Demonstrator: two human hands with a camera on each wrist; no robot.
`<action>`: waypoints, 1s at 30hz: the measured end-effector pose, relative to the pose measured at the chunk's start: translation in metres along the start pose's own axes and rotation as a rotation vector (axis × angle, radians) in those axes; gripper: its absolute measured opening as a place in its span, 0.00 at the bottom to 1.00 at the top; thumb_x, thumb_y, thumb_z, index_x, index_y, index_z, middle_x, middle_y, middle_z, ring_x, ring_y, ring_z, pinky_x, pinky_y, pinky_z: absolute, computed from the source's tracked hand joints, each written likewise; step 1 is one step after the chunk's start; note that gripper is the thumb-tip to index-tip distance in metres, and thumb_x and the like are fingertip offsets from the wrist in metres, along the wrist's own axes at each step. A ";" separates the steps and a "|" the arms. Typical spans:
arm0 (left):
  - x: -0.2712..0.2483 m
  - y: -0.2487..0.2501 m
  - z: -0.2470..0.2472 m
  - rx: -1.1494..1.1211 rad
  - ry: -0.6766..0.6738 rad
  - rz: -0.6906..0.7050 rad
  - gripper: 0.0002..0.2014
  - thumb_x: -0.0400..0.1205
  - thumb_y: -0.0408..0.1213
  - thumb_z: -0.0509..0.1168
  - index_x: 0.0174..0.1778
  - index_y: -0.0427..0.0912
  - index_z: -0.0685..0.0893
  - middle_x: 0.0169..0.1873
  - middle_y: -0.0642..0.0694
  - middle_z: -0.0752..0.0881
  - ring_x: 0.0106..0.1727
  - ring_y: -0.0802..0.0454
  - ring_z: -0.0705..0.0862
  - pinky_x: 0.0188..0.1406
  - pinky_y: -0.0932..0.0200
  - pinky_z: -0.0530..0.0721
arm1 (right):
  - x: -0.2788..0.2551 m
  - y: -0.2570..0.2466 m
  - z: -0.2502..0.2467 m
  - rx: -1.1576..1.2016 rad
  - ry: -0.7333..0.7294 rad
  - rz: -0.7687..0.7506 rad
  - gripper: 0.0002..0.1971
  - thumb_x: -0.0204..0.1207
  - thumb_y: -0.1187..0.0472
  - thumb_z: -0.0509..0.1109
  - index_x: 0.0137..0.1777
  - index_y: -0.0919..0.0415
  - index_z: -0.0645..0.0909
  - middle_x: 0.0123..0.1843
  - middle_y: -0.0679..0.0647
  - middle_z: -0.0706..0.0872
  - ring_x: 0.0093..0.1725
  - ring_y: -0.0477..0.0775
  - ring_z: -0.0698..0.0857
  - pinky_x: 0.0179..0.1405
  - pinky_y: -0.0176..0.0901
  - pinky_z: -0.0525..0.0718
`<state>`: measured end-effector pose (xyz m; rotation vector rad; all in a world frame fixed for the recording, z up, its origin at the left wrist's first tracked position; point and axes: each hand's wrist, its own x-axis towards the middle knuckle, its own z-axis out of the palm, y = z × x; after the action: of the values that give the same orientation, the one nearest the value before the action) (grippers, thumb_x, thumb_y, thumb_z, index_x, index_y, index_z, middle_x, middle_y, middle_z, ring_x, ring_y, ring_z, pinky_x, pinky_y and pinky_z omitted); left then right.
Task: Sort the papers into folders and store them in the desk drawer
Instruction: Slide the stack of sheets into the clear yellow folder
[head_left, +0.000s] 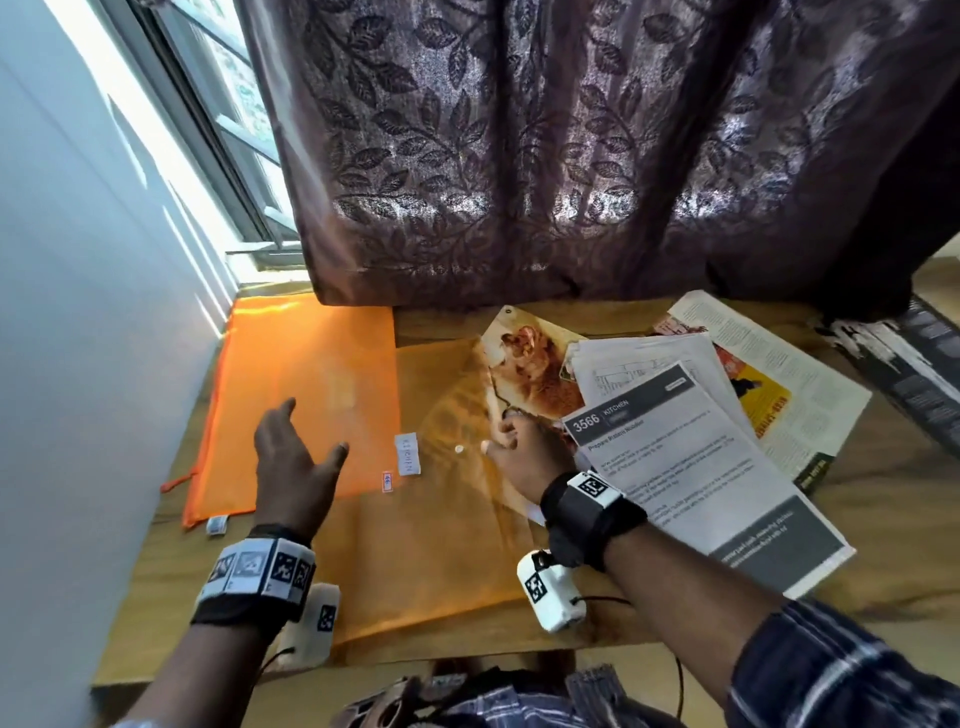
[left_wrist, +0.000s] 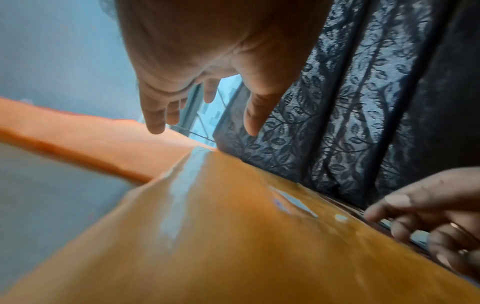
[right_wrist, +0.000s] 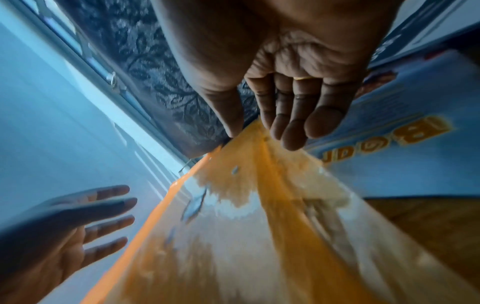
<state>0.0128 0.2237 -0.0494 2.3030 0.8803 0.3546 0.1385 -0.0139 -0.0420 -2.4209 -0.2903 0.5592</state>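
A translucent amber snap folder (head_left: 441, 545) (left_wrist: 233, 246) (right_wrist: 233, 257) lies flat in the middle of the wooden desk (head_left: 883, 545). A sheet with an animal photo (head_left: 535, 374) sticks out of its right side. My right hand (head_left: 501, 439) (right_wrist: 254, 132) (left_wrist: 415, 222) loosely pinches the folder's right edge, thumb on top. My left hand (head_left: 296, 457) (left_wrist: 203, 132) (right_wrist: 78, 226) hovers with spread fingers and holds nothing. It is over an orange zip folder (head_left: 311, 384) (left_wrist: 91, 148) at the left. A stack of printed papers (head_left: 691, 478) lies to the right.
A magazine (head_left: 789, 395) lies spread under the paper stack. A dark leaf-patterned curtain (head_left: 571, 156) hangs down to the desk's back edge. A wall (head_left: 78, 312) bounds the desk on the left. A dark flat object (head_left: 909, 374) lies at the far right. No drawer is in view.
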 end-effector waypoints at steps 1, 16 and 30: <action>-0.002 0.005 0.000 0.025 0.006 0.065 0.39 0.78 0.35 0.75 0.82 0.34 0.62 0.78 0.32 0.67 0.81 0.36 0.63 0.79 0.39 0.66 | -0.003 0.002 -0.006 0.043 0.002 0.009 0.15 0.76 0.50 0.72 0.60 0.55 0.82 0.56 0.53 0.88 0.57 0.57 0.85 0.55 0.43 0.79; -0.083 0.165 0.130 -0.007 -0.559 0.582 0.15 0.81 0.41 0.71 0.63 0.52 0.82 0.53 0.53 0.85 0.40 0.58 0.85 0.37 0.65 0.77 | -0.009 0.183 -0.189 0.148 0.353 0.357 0.22 0.71 0.52 0.80 0.62 0.60 0.83 0.59 0.57 0.88 0.58 0.62 0.85 0.54 0.49 0.79; -0.093 0.214 0.182 -0.245 -0.591 -0.018 0.31 0.76 0.49 0.75 0.70 0.59 0.66 0.63 0.47 0.83 0.58 0.45 0.87 0.50 0.40 0.89 | 0.009 0.222 -0.184 -0.230 0.125 0.338 0.39 0.67 0.40 0.80 0.70 0.59 0.69 0.67 0.64 0.76 0.65 0.71 0.79 0.61 0.59 0.80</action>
<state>0.1336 -0.0466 -0.0501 1.9993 0.5223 -0.2148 0.2458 -0.2815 -0.0523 -2.7371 0.1182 0.5401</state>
